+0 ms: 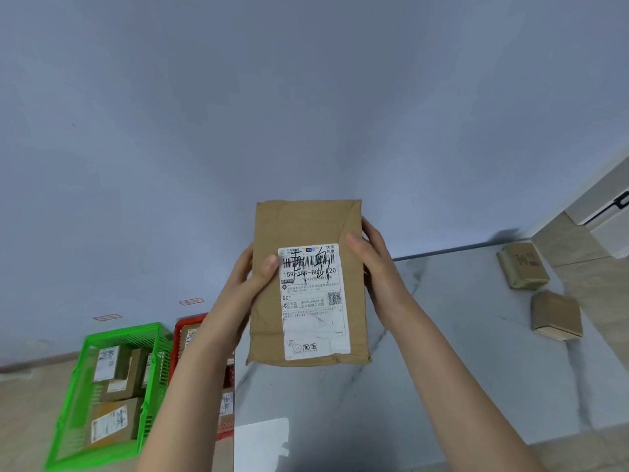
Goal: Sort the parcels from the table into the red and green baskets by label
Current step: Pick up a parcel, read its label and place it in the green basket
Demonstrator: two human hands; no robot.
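Observation:
I hold a flat brown cardboard parcel [299,229] upright in front of me, above the table. Its white shipping label [313,301] faces me, with black handwriting over the barcode. My left hand [252,277] grips the parcel's left edge, thumb on the label's corner. My right hand [371,260] grips the right edge, thumb on the front. A green basket [112,335] stands on the floor at the lower left with several labelled parcels in it. The red basket [185,323] stands just right of it, mostly hidden behind my left forearm, also holding parcels.
Two more brown parcels lie on the marble table [459,352] at the right: one far [522,265], one nearer [556,315]. A white sheet [262,444] lies at the table's near left edge. Two small red-edged labels [191,301] are stuck on the wall above the baskets.

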